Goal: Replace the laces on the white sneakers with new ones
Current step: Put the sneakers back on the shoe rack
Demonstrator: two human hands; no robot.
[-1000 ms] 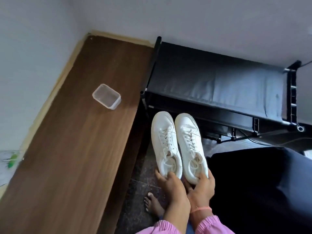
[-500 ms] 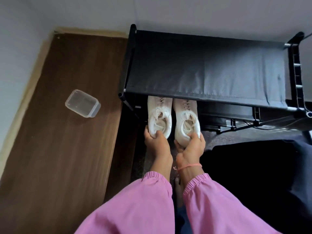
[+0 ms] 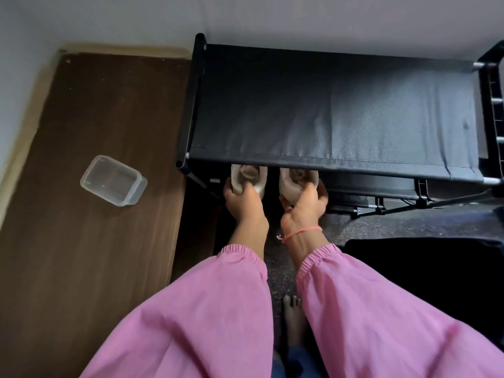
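Note:
Two white sneakers sit side by side under the top shelf of a black shoe rack (image 3: 327, 110). Only their heels show; toes and laces are hidden by the shelf. My left hand (image 3: 241, 199) grips the heel of the left sneaker (image 3: 249, 174). My right hand (image 3: 305, 203) grips the heel of the right sneaker (image 3: 298, 178). A thin pink band circles my right wrist. Pink sleeves cover both forearms.
A brown wooden board (image 3: 90, 214) lies to the left along the wall, with a clear plastic container (image 3: 113, 180) on it. Dark speckled floor runs between board and rack. A dark cloth mass (image 3: 425, 274) fills the right. My bare foot (image 3: 293, 317) stands below.
Both hands have pushed the sneakers forward from the open floor into the rack, under the top shelf. Now only the heels stick out.

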